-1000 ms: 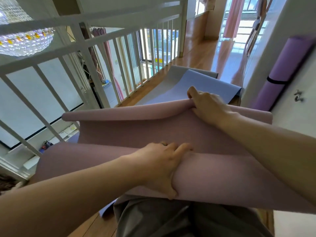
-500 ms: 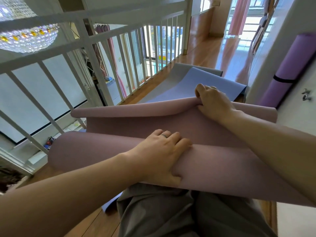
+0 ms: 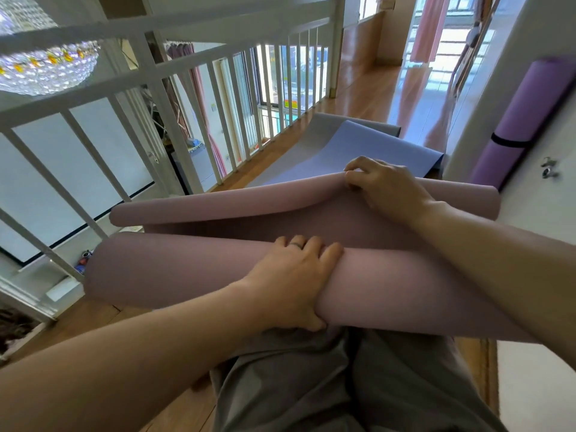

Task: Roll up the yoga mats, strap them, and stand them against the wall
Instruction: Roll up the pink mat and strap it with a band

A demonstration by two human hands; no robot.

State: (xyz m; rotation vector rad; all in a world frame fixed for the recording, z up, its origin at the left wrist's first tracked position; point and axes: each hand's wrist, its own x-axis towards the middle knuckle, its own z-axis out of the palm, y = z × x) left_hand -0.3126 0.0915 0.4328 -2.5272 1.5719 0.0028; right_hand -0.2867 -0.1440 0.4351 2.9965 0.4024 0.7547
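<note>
A dusty pink yoga mat [image 3: 193,269] is lifted off the floor in front of me, folded loosely across my lap. My left hand [image 3: 293,282] grips its near fold, fingers over the top and thumb underneath. My right hand [image 3: 386,185] pinches the far curled edge of the same mat. Beyond it a light blue mat [image 3: 367,151] lies flat on the floor over a grey mat [image 3: 308,135]. A purple mat [image 3: 523,120], rolled and bound by a black strap [image 3: 511,141], leans against the white wall on the right.
A white railing [image 3: 187,126] runs along the left, with an open drop to the floor below. A crystal chandelier [image 3: 43,70] hangs at upper left. Wooden floor [image 3: 374,85] stretches ahead to pink curtains. My grey trousers [image 3: 343,385] fill the bottom.
Both hands keep hold of the pink mat. The left hand has shifted its grip, thumb now tucked under the near fold, and the mat has drawn a little closer to me.
</note>
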